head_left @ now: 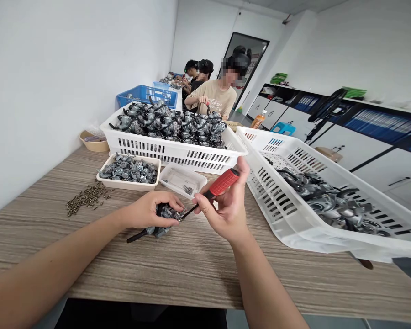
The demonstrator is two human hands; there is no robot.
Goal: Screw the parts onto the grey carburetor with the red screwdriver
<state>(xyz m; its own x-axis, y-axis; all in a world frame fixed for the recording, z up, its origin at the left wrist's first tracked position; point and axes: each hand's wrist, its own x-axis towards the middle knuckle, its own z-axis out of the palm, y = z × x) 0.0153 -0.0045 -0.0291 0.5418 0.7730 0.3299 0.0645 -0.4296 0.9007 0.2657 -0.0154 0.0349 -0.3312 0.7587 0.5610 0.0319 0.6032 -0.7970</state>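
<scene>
My left hand (153, 210) is closed around a grey and black fishing reel (163, 211), pressing it down on the wooden table (123, 269). A dark handle or stem sticks out of the reel toward the lower left. In my right hand (230, 212) is a screwdriver (222, 182) with a red and black grip. Its shaft slants down to the left, and the tip meets the reel beside my left fingertips. Whether a screw sits under the tip is too small to tell.
Brass-coloured screws (89, 197) lie in a pile at left. Behind are a cream tray (128, 184) of metal parts, a clear tray (178, 176) and a white crate (178, 157) of reels. Another white crate (277, 219) holds reels at right. A co-worker (215, 93) sits opposite.
</scene>
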